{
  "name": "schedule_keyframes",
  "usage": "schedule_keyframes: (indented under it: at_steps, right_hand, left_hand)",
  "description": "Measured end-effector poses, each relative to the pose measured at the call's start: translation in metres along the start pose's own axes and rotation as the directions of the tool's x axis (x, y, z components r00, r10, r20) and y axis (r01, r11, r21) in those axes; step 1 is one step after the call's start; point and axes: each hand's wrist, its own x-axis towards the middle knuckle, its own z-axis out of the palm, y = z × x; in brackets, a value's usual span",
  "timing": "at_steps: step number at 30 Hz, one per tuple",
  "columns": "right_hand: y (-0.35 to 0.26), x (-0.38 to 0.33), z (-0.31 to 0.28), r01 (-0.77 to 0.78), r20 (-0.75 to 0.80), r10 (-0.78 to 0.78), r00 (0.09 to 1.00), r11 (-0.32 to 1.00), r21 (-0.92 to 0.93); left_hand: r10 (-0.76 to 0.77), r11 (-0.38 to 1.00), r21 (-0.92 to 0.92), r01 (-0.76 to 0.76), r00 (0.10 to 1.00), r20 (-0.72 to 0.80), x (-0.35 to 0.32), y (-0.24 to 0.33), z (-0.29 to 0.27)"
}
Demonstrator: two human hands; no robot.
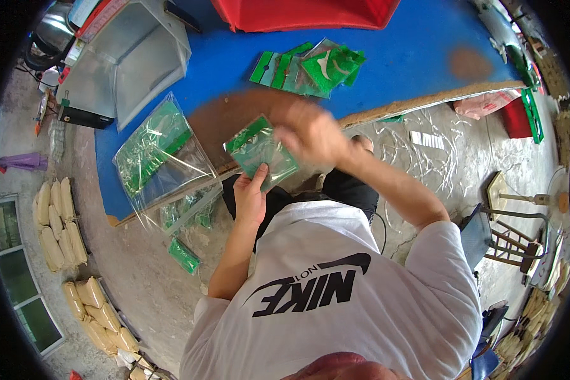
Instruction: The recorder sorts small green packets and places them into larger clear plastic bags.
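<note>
Above the edge of a blue table [386,57], the left hand [250,196] grips a small green packet [261,152] from below. The blurred right hand [310,136] touches its top corner; its grip cannot be made out. A pile of similar packets [307,66] lies farther back.

Packet pile [307,66] behind held packet [259,152].

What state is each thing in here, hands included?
Small green packet: held up above the table edge, pinched at its lower edge.
Left hand: closed in a grip on the packet.
Right hand: at the packet's upper right, blurred; grip cannot be told.
Pile of green packets: lying loose on the blue table.
Large clear bag: lying flat, green packets inside, hanging over the table edge.
</note>
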Motion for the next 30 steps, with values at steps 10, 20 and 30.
schedule_keyframes:
  at_steps: [10,20,30]
  right_hand:
    - [0.046,0.026,-0.025,-0.111,-0.643,-0.107,0.758,0.951,-0.289]
    - [-0.009,-0.019,0.004,-0.313,-0.148,0.414,0.898,0.838,0.447]
    - [0.019,-0.039,-0.001,0.095,0.104,-0.083,0.991,0.989,-0.115]
  left_hand:
    - [-0.246,0.902,-0.314,0.296,0.951,0.189,-0.005,0.012,0.005]
    - [-0.233,0.864,-0.428,0.265,0.964,0.125,0.003,-0.003,0.034]
    - [-0.2,0.923,-0.308,0.231,0.971,0.129,-0.008,-0.019,0.022]
